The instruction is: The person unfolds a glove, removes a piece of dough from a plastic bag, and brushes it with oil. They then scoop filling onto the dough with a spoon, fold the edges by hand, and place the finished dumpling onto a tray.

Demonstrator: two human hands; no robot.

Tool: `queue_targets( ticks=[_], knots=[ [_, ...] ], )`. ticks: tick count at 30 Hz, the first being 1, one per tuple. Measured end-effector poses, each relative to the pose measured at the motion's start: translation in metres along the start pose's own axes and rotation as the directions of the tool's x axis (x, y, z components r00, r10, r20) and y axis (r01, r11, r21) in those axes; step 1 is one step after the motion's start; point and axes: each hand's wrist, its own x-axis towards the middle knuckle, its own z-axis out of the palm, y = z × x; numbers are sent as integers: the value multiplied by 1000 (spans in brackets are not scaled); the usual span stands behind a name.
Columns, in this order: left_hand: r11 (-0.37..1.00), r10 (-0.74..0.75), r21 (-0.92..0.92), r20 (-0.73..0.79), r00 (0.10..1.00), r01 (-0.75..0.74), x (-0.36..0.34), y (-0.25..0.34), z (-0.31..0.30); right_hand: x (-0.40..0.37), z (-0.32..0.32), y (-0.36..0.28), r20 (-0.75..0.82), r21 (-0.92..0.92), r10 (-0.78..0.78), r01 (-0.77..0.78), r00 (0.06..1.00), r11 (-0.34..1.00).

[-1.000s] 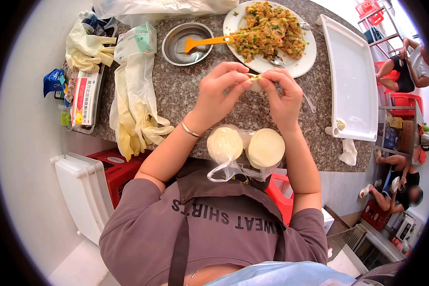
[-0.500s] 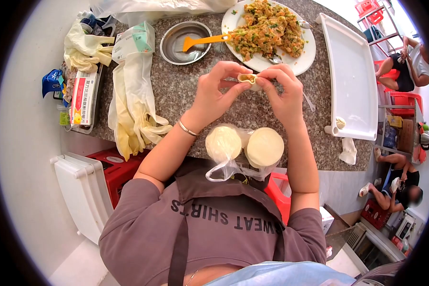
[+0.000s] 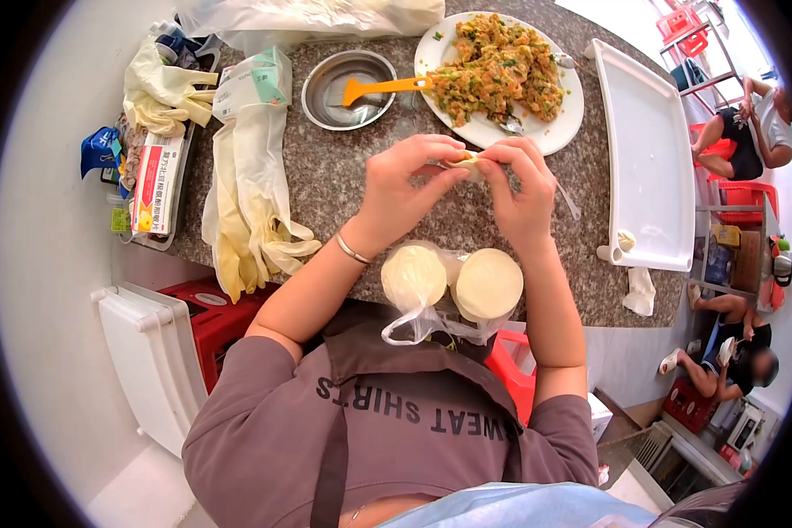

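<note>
pale gloves [image 3: 262, 176], blue packet [image 3: 99, 151], red stool [image 3: 517, 385]

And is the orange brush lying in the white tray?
No, the orange brush lies over the rim of the metal bowl.

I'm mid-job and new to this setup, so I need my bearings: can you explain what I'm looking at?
There is no machine here: a person works with two bare hands. The only view comes from a camera on that person's head, looking forward and down, which is why the shirt's lettering appears upside down.

The left hand and right hand meet, pinching a small piece of dough between fingers and thumbs; its inside is mostly hidden.

On the speckled countertop, a white plate of chopped filling lies beyond the hands. Beside it is a metal bowl with an orange brush. To the right is a white tray; nearer the body are two pale round stacks in clear plastic.
</note>
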Motion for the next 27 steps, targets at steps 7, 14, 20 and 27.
queue_targets(
  ticks=[7, 14, 20, 27],
  knots=[
    [928, 243, 277, 64, 968, -251, 5, -2, 2, -7, 7, -2, -65, 113, 102, -94, 993, 989],
    [997, 67, 33, -23, 998, -66, 2, -4, 1, -2, -1, 2, 15, 203, 185, -184, 983, 962],
    [997, 73, -16, 6, 997, -73, 3, -3, -1, 6, -10, -1, 106, 6, 99, -101, 989, 995],
    [994, 106, 10, 21, 994, -107, 3, -3, 0, 5, -10, 0, 82, -91, -40, 48, 996, 995]
  ],
)
